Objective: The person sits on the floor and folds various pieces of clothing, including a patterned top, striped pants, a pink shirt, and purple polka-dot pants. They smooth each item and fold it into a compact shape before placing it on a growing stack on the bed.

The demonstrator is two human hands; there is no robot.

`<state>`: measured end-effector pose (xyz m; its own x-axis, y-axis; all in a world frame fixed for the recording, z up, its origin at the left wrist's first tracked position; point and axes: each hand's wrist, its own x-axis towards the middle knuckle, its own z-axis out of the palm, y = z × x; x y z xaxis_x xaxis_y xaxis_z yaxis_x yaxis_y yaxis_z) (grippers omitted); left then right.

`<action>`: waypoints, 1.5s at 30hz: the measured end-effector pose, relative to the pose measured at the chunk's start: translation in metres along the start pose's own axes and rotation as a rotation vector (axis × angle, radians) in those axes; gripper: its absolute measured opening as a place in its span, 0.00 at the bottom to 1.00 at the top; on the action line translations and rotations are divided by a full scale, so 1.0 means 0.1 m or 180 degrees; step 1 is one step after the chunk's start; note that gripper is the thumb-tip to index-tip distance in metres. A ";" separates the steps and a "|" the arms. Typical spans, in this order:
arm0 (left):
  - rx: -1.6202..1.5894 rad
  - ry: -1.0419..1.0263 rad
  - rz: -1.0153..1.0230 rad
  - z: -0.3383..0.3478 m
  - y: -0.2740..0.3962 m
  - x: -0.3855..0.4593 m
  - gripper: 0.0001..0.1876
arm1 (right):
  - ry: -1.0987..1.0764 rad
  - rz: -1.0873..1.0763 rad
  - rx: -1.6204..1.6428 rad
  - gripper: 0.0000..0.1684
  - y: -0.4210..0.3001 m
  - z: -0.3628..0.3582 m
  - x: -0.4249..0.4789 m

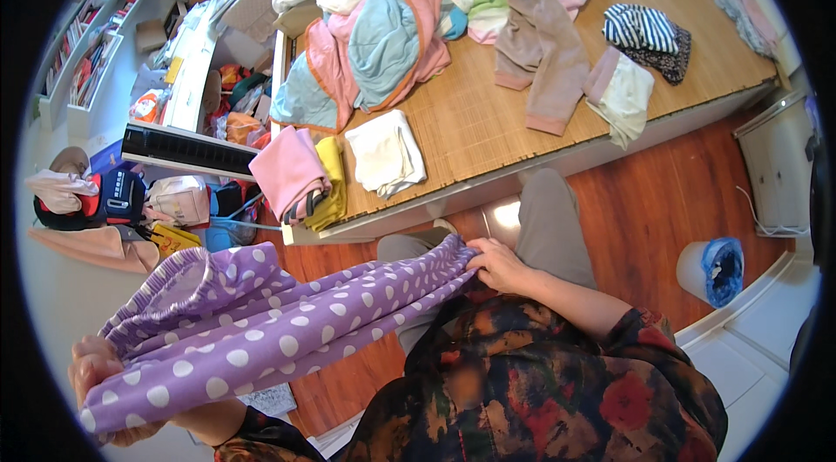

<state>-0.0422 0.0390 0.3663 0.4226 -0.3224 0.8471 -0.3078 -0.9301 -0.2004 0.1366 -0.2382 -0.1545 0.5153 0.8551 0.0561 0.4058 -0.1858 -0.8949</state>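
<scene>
Purple cloth pants with white dots and a gathered elastic waist (281, 334) stretch across my lap between both hands. My left hand (95, 370) grips the waist end at the lower left, some fingers hidden by the cloth. The other end is bunched in the fingers of my right hand (496, 264), above my thigh. Beyond, on the bed's edge, lie a folded white cloth (386, 152), a folded pink garment (290, 171) and a folded yellow garment (330, 184).
On the bamboo-matted bed (457, 129) lie a heaped blue and pink quilt (385, 47), brown pants (545, 63), a white garment (624, 93) and a striped garment (640, 27). A lined bin (712, 271) stands right; bags (124, 197) sit left.
</scene>
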 end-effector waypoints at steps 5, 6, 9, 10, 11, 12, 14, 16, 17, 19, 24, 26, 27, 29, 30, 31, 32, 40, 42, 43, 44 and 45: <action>-0.0267 -0.1142 -0.0181 -0.56 -0.19 0.21 0.32 | -0.0476 -0.0110 -0.0303 0.14 0.21 0.16 0.32; -0.0128 -0.0996 -0.0261 -0.50 -0.17 0.21 0.31 | -0.0647 -0.0083 -0.0162 0.14 0.29 0.22 0.39; 0.0758 0.0311 -0.0698 -0.15 -0.07 0.02 0.28 | -0.0391 0.0211 0.0060 0.13 0.21 0.23 0.44; 0.0981 0.0660 -0.0919 -0.11 -0.09 -0.05 0.27 | -0.0210 0.0144 0.0175 0.13 0.21 0.17 0.47; 0.1312 0.0942 -0.1079 -0.05 -0.15 -0.06 0.26 | 0.0019 0.0133 0.0364 0.12 0.22 0.07 0.48; 0.1684 0.1088 -0.1305 0.05 -0.22 -0.07 0.26 | 0.0139 0.0155 0.0537 0.11 0.22 -0.08 0.51; 0.2135 0.1288 -0.1818 0.22 -0.35 -0.07 0.25 | 0.0112 0.0215 0.0748 0.11 0.23 -0.40 0.52; 0.1885 0.1566 -0.2407 0.36 -0.44 -0.08 0.24 | -0.0343 0.0261 0.0708 0.11 0.21 -0.63 0.46; 0.1874 0.1651 -0.2481 0.40 -0.45 -0.09 0.23 | -0.0576 0.0273 0.0683 0.11 0.20 -0.74 0.44; 0.1848 0.1813 -0.2622 0.44 -0.47 -0.10 0.23 | -0.1319 0.0276 0.0620 0.11 0.09 -0.85 0.35; 0.1836 0.1627 -0.1572 0.25 -0.37 -0.06 0.24 | -0.1984 0.0672 0.1523 0.16 0.23 -0.52 0.12; 0.1227 0.1525 -0.1220 0.14 -0.37 -0.13 0.26 | -0.1746 0.0850 0.1876 0.17 0.32 -0.42 0.20; 0.0913 0.1460 -0.1062 0.11 -0.37 -0.16 0.27 | -0.1552 0.0795 0.1679 0.16 0.35 -0.42 0.27; 0.0847 0.1264 -0.0922 0.11 -0.31 -0.19 0.29 | -0.1141 0.0703 0.1141 0.16 0.39 -0.36 0.45; 0.0771 0.1220 -0.0859 0.11 -0.30 -0.19 0.29 | -0.0964 0.0683 0.0921 0.15 0.39 -0.32 0.54; 0.0689 0.1176 -0.0796 0.12 -0.29 -0.18 0.30 | -0.0862 0.0642 0.0807 0.16 0.39 -0.28 0.62; 0.0770 0.1122 -0.0714 0.14 -0.26 -0.17 0.31 | -0.0755 0.0608 0.0688 0.16 0.39 -0.25 0.69; -0.1538 0.1463 -0.1333 0.13 -0.15 -0.14 0.14 | -0.1280 0.0115 -0.0632 0.20 0.04 0.10 0.97; -0.1339 0.1357 -0.1289 0.12 -0.16 -0.11 0.14 | -0.1182 0.0108 -0.0911 0.14 -0.06 0.21 0.94; -0.1125 0.1329 -0.1258 0.17 -0.13 -0.09 0.14 | -0.1138 0.0104 -0.1054 0.13 -0.11 0.26 0.93; -0.0693 0.1330 -0.1201 0.26 -0.08 -0.08 0.14 | -0.0987 0.0087 -0.1060 0.12 -0.11 0.33 0.93; -0.0396 0.1305 -0.1189 0.30 -0.06 -0.05 0.15 | -0.0829 0.0070 -0.0994 0.12 -0.09 0.37 0.93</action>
<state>-0.0175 0.0408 0.3484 0.1641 0.1425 0.9761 -0.3094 -0.9321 0.1881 0.1530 -0.1394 -0.1579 0.3344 0.9358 -0.1115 0.6272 -0.3093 -0.7148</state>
